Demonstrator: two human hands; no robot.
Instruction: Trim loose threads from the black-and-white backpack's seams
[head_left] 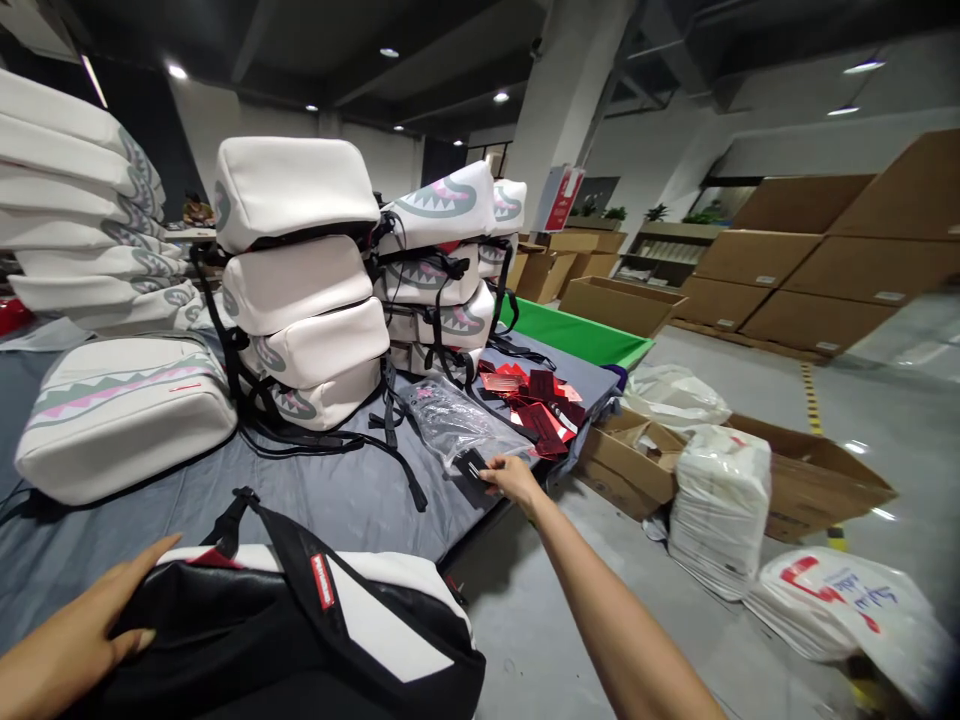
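Crowding grey table (337, 500), backpacks (304, 285), cartons (836, 272) beyond

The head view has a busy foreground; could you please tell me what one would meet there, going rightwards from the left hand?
Bare left hand → soft black-and-white backpack → small flat black card with white marks → bare right hand → blocky white plastic-wrapped bundle → white plastic bag with red and blue lettering.

Closed cardboard boxes (847, 270) stand stacked on a pallet (750, 341) at the right. Nearer, a white plastic-wrapped bundle (720, 515) sits on the floor (525, 630) beside an open carton (622, 475). A red sign (563, 200) shows against a pale pillar (562, 90); ceiling lights (177, 72) glow above, and plants (701, 218) show behind the boxes.
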